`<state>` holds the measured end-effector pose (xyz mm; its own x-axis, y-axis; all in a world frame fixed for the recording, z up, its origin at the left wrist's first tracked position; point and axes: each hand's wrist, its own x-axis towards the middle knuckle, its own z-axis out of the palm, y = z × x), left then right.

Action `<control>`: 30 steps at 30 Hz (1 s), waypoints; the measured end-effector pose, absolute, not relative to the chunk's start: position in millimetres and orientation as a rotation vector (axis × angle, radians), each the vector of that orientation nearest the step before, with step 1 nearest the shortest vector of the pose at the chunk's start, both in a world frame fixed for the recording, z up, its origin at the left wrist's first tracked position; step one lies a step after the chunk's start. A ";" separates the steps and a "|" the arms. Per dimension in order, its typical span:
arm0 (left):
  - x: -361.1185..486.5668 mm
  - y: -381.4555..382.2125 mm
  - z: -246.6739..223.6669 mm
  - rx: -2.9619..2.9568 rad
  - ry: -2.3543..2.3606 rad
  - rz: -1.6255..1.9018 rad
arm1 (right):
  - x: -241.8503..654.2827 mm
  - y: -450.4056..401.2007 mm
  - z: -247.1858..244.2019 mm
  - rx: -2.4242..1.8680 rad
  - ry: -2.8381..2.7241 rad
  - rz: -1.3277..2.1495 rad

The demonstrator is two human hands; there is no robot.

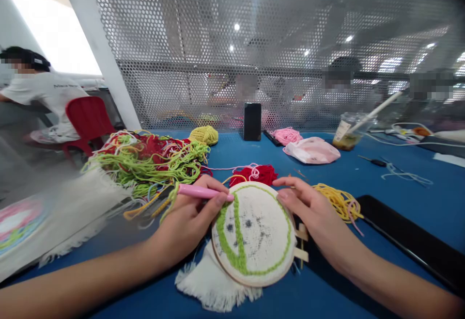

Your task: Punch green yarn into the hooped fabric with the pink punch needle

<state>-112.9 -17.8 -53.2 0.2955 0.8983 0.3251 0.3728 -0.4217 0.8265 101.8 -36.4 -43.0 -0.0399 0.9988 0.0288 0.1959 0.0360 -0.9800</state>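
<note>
Past bare forearms (pixel 90 273) nearest in the head view, find a round white hooped cloth (pixel 271 241), green-stitched and tilted, above a frayed white fringe (pixel 218 287) on the blue counter (pixel 141 287). See left-hand fingers (pixel 212 207) clamped on a pink pen-shaped tool (pixel 198 191), tip near the cloth's upper-left edge, and right-hand fingers (pixel 290 199) with thumb on the right edge and index apart, too hidden behind to tell whether clamped. Best keep the cloth drum-tight, press squarely, space stitches evenly, and leave the trailing green yarn strand (pixel 175 194) slack.

One head-level view, forward and down over nearby hands (pixel 192 215) and blue table (pixel 228 154)
</note>
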 end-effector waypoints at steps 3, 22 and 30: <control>-114.2 -16.7 -54.3 1.903 1.153 1.151 | 105.9 -37.7 -45.2 -1.209 -1.520 1.268; -115.6 -23.6 -52.0 1.784 0.898 0.996 | 106.8 -32.7 -44.1 -1.076 -1.056 1.522; -118.0 -23.5 -51.6 1.906 0.919 0.966 | 113.6 -29.3 -39.1 -1.187 -1.297 1.431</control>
